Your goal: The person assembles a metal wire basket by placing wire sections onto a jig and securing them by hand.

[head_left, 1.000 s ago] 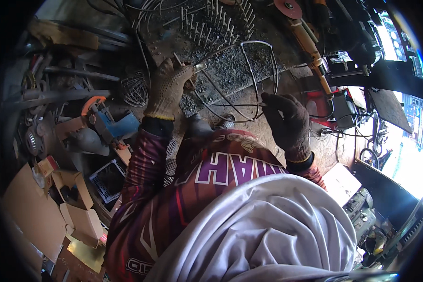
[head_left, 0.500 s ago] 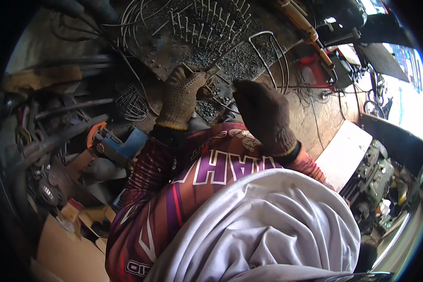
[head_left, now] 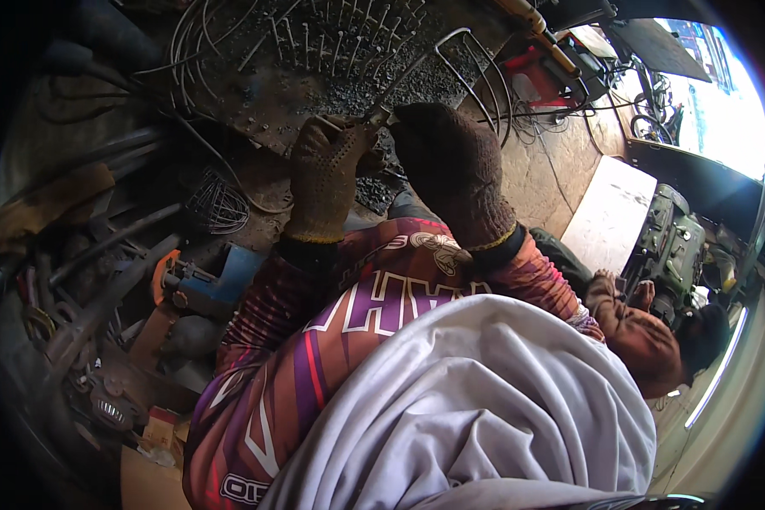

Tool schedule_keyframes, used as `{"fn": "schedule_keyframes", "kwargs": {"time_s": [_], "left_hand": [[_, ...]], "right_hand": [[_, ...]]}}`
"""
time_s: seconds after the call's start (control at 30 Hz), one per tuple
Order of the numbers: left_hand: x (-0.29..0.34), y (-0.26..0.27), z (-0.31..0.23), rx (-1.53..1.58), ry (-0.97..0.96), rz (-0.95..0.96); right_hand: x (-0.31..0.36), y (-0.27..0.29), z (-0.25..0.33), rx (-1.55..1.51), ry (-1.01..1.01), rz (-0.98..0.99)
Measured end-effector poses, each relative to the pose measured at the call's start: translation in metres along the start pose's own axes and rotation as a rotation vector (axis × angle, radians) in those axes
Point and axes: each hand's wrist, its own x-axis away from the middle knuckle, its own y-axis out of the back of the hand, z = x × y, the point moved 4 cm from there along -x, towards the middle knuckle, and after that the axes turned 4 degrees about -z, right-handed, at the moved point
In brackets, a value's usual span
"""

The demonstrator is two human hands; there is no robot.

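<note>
My left hand, in a dotted work glove with a yellow cuff, is closed round a small metal piece that sticks out past the fingertips. From beside that piece, a bent metal rod runs up to the right and ends in several wire loops. My right hand, in a darker brown knit glove, is curled close against the same spot. Its fingertips are hidden, so what they pinch does not show. Beyond both hands, a dark plate bears upright metal pins and scattered dark granules.
Coiled wire lies at the far left, with a wire whisk-like cage nearer. A blue and orange tool sits among pipes on the left. At right are a red object, a white board and another person's brown sleeve.
My right hand has moved left and up, from apart to right beside my left hand. Another person's arm has come into view at the right. The whole view has shifted slightly.
</note>
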Motion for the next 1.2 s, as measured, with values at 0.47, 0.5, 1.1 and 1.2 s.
{"fn": "schedule_keyframes", "kwargs": {"time_s": [0.47,0.5,1.1,1.2], "left_hand": [[-0.009,0.007,0.004,-0.413,-0.391,-0.001],[-0.009,0.008,0.002,-0.387,-0.415,-0.006],[-0.004,0.001,-0.010,-0.688,-0.761,-0.024],[0.000,-0.002,-0.007,-0.265,-0.362,0.051]], "right_hand": [[0.004,-0.002,0.021,-0.069,-0.049,0.011],[0.004,-0.002,0.021,-0.090,-0.083,0.027],[0.015,-0.014,0.020,-0.191,-0.097,0.173],[0.020,-0.010,0.008,-0.260,-0.096,0.153]]}}
